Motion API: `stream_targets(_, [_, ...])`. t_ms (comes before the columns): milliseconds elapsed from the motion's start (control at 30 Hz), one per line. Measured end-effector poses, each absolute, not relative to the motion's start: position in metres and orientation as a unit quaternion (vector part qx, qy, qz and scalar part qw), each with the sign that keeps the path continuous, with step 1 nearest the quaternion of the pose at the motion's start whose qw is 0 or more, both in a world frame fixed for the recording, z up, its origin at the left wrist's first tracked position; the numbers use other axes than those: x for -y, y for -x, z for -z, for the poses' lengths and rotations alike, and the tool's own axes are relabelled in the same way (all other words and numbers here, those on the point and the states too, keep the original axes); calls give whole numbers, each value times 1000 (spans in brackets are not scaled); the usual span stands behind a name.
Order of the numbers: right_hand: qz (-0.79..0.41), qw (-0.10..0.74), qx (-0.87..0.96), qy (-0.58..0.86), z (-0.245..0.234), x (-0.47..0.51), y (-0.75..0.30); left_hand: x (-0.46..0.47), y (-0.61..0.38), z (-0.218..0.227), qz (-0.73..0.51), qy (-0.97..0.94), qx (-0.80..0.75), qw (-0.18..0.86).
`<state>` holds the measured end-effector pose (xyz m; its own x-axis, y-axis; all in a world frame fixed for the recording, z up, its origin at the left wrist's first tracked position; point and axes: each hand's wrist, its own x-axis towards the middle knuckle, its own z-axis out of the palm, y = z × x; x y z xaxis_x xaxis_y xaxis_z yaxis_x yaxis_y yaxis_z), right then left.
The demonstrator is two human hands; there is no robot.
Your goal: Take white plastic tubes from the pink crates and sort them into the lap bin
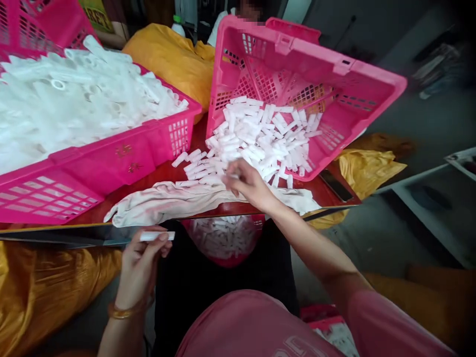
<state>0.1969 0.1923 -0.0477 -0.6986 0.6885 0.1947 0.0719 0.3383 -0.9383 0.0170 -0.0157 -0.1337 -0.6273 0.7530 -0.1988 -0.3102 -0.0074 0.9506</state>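
Observation:
My left hand [143,258] is closed on a short white plastic tube [156,236], held level just below the table's front edge. My right hand [247,184] reaches forward over the table with its fingers pinched in a pile of small white tubes [260,141]; the fingertips are blurred. That pile spills out of a tilted pink crate [334,84] onto the red table [163,173]. A white cloth [167,201] lies along the table's front edge, under my right wrist.
A second pink crate [92,163] heaped with longer white tubes fills the left side. A pink bowl [223,243] of small white pieces sits under the table edge. Yellow sacks [174,57] lie behind and beside. A dark phone [336,186] rests at the table's right. Another person sits behind the tilted crate.

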Motion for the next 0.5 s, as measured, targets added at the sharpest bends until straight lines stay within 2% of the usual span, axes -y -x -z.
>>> stream_targets(100, [-730,239,569,294,77,-151,-273,-2,-37,133,-643,-269,-575,428])
stream_targets(200, [-828,231,400,318,121,-110,-304,-15,-55,128,-630,-318,-570,420])
stream_targets(267, [-845,245,355,316,140,-88,-307,-17,-67,125,-623,-334,-573,415])
stream_targets(367, [-838,239,393,294,148,-72,-302,-14,-86,120,-588,-370,-582,422])
stream_targets(500, [-802,237,481,262,140,-73,-300,-7,-105,109,-512,-473,-632,339])
